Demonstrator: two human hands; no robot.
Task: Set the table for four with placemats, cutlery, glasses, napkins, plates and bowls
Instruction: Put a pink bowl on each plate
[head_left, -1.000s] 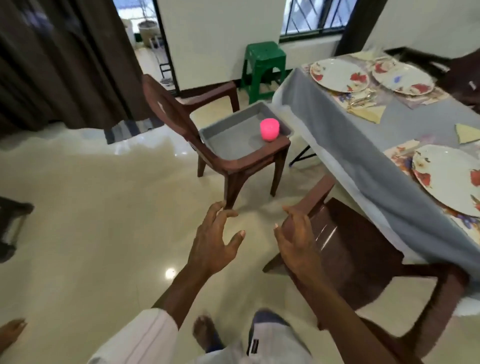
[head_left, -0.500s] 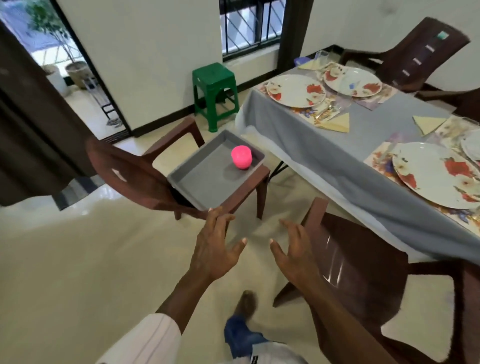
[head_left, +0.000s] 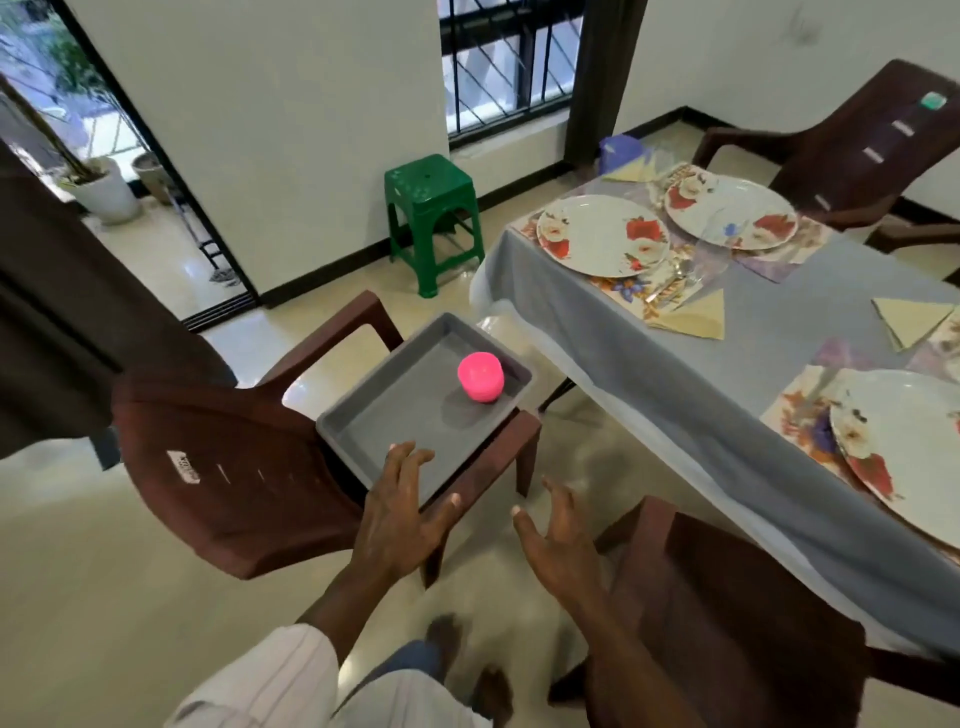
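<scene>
One pink bowl (head_left: 480, 376) sits alone in the grey tray (head_left: 363, 431) parked on the brown chair (head_left: 218, 467) beside the table (head_left: 675, 374), and the left hand (head_left: 402, 519) and right hand (head_left: 558, 540) hover short of it, fingers spread wide and empty, apparently readying to fetch it.

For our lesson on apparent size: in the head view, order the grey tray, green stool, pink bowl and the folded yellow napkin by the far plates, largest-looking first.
1. grey tray
2. green stool, though it stands farther away
3. yellow napkin and pink bowl: too alike to rank
</scene>
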